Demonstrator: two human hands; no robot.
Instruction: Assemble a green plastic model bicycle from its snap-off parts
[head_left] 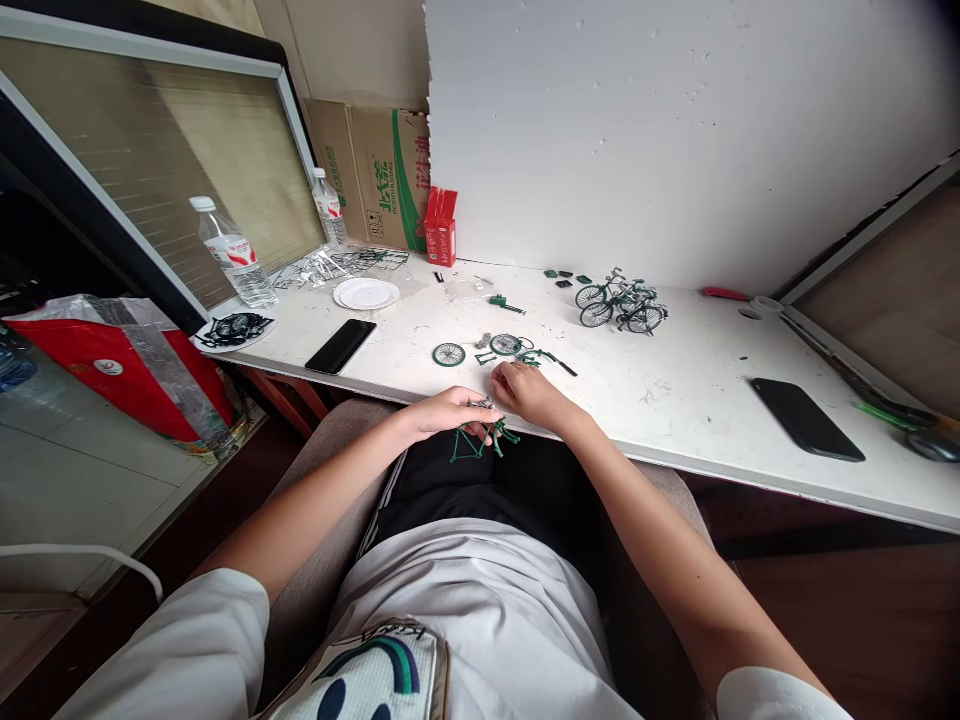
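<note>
My left hand is closed on a small green model bicycle frame, which hangs over my lap just off the table's front edge. A little silvery part shows near its thumb. Close beside it, my right hand has its fingers pinched together at the table edge; whatever sits in them is too small or hidden to name. Just beyond the hands lie a spoked model wheel, a second wheel, a small green part and a green piece with a dark rod.
Assembled model bicycles stand at the back right. Phones lie at left and right. Farther left are a white plate, a plate of black parts, water bottles, part sprues and a red box.
</note>
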